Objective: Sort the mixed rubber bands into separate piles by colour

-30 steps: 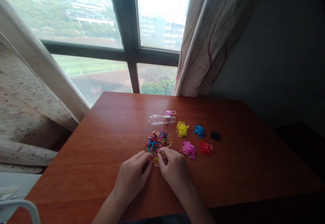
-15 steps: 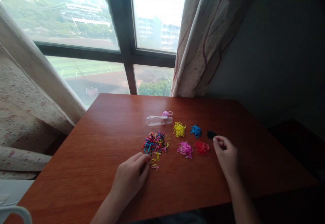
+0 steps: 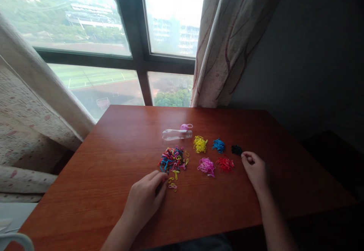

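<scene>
My left hand [image 3: 146,194] rests on the table at the near edge of a mixed pile of coloured rubber bands [image 3: 172,159]. Its thumb and fingers are pinched together; whatever may be between them is hidden. A few loose yellow and pink bands [image 3: 172,186] lie by its fingertips. My right hand [image 3: 256,169] is just right of a small black pile of bands [image 3: 236,149], its fingertips closed together, with nothing I can make out in them. Sorted heaps lie between the hands: yellow bands [image 3: 200,144], blue bands [image 3: 218,145], pink bands [image 3: 206,167] and red bands [image 3: 225,164].
A clear bottle [image 3: 176,134] lies on its side behind the mixed pile, with a pink cap [image 3: 186,127] beyond its neck. The wooden table [image 3: 85,190] stands against a window between curtains [image 3: 218,54]. A white curved object [image 3: 18,237] is at lower left.
My right hand has drawn back slightly to the right, away from the black pile. My left hand stays by the mixed pile. The whole view has shifted a little.
</scene>
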The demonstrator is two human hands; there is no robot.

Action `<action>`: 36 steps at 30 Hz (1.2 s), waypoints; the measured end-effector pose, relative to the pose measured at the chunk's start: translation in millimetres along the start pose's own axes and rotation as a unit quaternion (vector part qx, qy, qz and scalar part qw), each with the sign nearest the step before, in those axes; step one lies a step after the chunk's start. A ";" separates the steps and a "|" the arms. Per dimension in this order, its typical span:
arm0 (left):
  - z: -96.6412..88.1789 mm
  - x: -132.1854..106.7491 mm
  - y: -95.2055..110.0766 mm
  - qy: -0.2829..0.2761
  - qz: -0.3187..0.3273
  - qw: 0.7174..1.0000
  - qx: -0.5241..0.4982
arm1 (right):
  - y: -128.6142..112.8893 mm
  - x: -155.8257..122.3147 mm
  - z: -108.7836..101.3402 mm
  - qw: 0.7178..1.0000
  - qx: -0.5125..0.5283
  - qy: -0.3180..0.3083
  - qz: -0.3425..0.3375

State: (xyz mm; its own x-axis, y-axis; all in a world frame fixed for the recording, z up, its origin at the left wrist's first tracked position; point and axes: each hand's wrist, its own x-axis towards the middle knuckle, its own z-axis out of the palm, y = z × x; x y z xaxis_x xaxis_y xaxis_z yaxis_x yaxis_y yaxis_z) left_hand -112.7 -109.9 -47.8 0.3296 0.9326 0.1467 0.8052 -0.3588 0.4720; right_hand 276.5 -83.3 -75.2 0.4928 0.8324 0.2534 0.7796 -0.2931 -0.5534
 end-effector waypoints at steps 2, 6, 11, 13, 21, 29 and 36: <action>0.4 0.0 -0.5 -0.001 -0.001 1.000 -0.002 | 0.8 0.1 0.2 1.000 -0.006 -0.001 -0.002; -0.7 -0.4 -0.1 -0.004 -0.002 1.000 -0.006 | -0.1 -1.0 -1.8 1.000 -0.006 0.011 -0.013; -2.2 -0.6 2.0 -0.006 -0.008 1.000 -0.008 | -19.8 -18.1 -6.7 0.998 0.037 0.029 -0.035; -2.0 -1.0 2.5 -0.007 -0.010 1.000 -0.010 | -35.9 -32.6 -6.0 0.996 0.067 0.020 -0.057; -1.8 -4.0 1.6 -0.025 0.005 0.999 -0.021 | -109.5 -101.6 17.7 0.958 0.193 -0.112 -0.180; 2.2 -1.3 -1.0 -0.025 0.001 1.000 -0.005 | -123.0 -120.6 34.3 0.937 0.151 -0.193 -0.250; -0.1 0.1 1.5 -0.022 -0.002 1.000 0.004 | -121.8 -120.6 33.7 0.937 0.138 -0.198 -0.253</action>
State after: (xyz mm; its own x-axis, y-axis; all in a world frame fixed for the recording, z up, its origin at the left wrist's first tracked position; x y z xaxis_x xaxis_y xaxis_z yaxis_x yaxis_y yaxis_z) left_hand -111.5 -110.3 -47.0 0.3480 0.9314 0.1072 0.8103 -0.3563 0.4653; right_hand 109.2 -132.1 -65.0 -0.1366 0.9575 0.2542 0.7188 0.2724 -0.6397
